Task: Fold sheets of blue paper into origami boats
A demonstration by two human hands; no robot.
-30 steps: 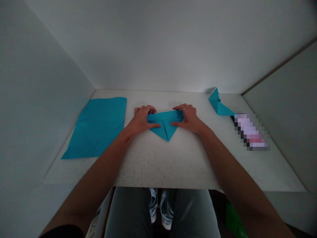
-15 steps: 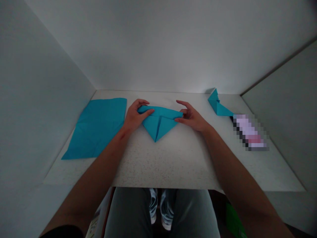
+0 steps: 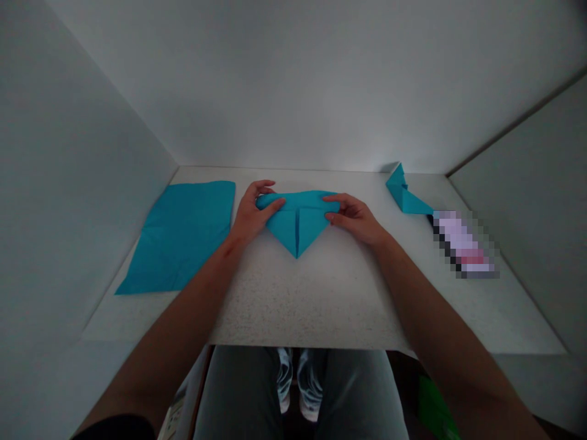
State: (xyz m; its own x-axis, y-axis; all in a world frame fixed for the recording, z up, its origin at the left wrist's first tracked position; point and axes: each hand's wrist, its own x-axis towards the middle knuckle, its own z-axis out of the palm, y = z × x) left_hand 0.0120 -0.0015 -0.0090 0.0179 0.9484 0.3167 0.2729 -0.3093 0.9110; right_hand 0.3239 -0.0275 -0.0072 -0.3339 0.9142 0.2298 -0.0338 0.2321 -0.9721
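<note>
A folded blue paper (image 3: pixel 298 223) lies on the white table (image 3: pixel 321 293), shaped as a triangle with its tip toward me and a crease down its middle. My left hand (image 3: pixel 251 214) pinches its left corner, thumb on top and fingers curled behind. At the right corner, my right hand (image 3: pixel 355 217) grips the paper the same way, fingers bent over the edge.
A flat blue sheet (image 3: pixel 183 232) lies at the left of the table. A finished blue paper fold (image 3: pixel 403 192) sits at the back right, beside a blurred oblong object (image 3: pixel 463 244). White walls close in the table on three sides. My knees show below its front edge.
The paper has been turned over and shifted slightly; the wide flap across its top is gone and a centre crease now shows. My right hand closed back onto the right corner.
</note>
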